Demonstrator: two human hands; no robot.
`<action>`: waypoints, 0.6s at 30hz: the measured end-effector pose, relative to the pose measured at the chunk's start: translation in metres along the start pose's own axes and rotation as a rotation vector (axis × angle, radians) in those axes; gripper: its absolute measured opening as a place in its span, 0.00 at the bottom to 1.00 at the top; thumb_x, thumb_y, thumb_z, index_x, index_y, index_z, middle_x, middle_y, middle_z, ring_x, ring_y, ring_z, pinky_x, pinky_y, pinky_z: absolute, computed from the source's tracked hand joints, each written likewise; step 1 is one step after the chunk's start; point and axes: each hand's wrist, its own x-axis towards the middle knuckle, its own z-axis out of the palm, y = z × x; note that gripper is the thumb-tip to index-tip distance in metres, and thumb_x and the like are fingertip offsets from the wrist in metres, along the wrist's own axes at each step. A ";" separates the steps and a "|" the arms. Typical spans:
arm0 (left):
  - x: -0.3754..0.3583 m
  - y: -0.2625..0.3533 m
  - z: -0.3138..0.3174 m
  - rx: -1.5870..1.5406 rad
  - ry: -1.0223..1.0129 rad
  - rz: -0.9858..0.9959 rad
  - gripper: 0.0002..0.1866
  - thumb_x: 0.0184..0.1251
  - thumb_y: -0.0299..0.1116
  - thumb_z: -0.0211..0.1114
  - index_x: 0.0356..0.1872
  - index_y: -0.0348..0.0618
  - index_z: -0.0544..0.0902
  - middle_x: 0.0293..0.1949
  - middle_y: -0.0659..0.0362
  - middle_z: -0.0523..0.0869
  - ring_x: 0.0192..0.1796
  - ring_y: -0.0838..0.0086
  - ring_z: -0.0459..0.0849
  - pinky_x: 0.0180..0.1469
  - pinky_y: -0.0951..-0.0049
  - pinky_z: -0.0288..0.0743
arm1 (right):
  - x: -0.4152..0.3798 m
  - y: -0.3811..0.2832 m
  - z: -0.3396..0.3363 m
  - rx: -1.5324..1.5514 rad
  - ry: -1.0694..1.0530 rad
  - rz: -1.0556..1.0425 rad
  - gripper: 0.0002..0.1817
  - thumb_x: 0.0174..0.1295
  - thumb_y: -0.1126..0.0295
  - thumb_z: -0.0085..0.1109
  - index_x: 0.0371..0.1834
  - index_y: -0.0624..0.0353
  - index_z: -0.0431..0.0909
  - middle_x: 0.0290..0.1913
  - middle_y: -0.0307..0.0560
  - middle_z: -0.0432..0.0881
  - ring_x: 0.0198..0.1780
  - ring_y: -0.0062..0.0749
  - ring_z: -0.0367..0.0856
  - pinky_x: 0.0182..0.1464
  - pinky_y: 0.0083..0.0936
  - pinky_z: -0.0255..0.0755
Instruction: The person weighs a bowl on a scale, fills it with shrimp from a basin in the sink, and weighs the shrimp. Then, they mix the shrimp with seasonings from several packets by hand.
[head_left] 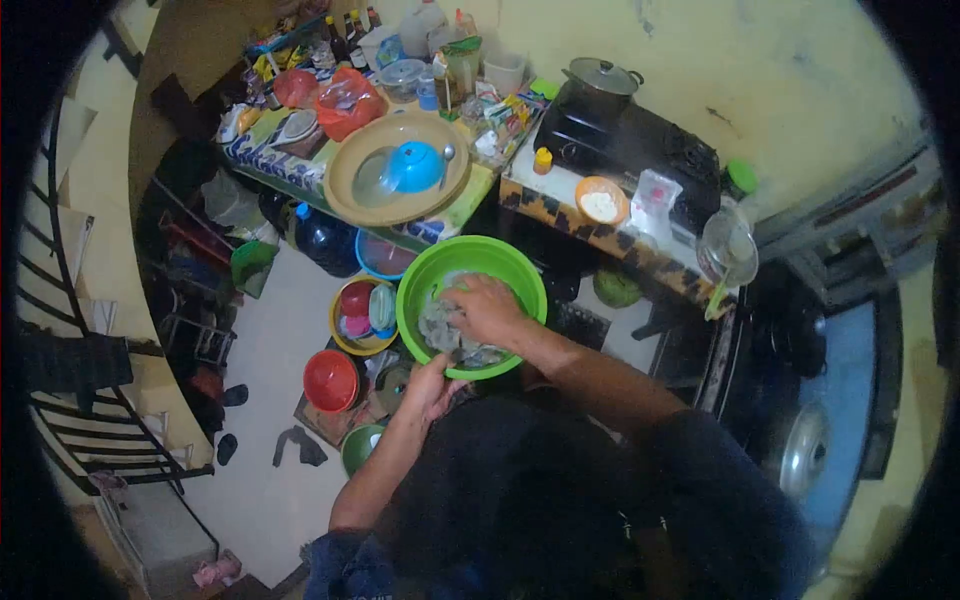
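Observation:
A bright green plastic basin [535, 295] is held in front of my body. Glossy greyish pieces [436, 330], possibly raw seafood, lie inside it; I cannot make out their exact kind. My right hand [487, 310] reaches into the basin, its fingers curled down among the grey pieces, the fingertips partly hidden. At the near rim, my left hand [432, 390] grips the basin from the lower left, thumb towards the edge and the other fingers underneath.
Ahead stands a cluttered table with a wide tan basin [345, 190] holding a blue bowl [415, 167]. To the right, a lidded pot [602, 77] sits on the stove, near an orange bowl of white powder [602, 201]. A red bucket [331, 381] and a yellow basin [343, 337] stand low to the left.

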 end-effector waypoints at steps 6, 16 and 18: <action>0.072 0.003 0.047 0.034 0.064 -0.050 0.15 0.60 0.25 0.53 0.47 0.29 0.70 0.39 0.50 0.79 0.36 0.64 0.84 0.35 0.67 0.85 | 0.025 0.102 -0.012 0.136 0.043 -0.113 0.19 0.50 0.75 0.59 0.48 0.50 0.81 0.46 0.52 0.81 0.50 0.47 0.79 0.53 0.41 0.71; 0.164 -0.017 0.075 0.156 0.013 -0.081 0.09 0.61 0.25 0.54 0.42 0.37 0.72 0.40 0.54 0.77 0.38 0.66 0.81 0.31 0.69 0.77 | 0.028 0.197 -0.018 0.371 -0.115 0.245 0.19 0.48 0.78 0.59 0.45 0.53 0.80 0.42 0.54 0.81 0.47 0.50 0.79 0.51 0.42 0.72; 0.166 -0.017 0.085 0.180 0.050 -0.108 0.10 0.61 0.26 0.54 0.43 0.39 0.71 0.40 0.55 0.77 0.41 0.66 0.80 0.33 0.68 0.75 | 0.026 0.208 -0.019 0.340 0.089 0.162 0.15 0.49 0.77 0.60 0.43 0.54 0.81 0.37 0.53 0.81 0.43 0.50 0.80 0.49 0.42 0.73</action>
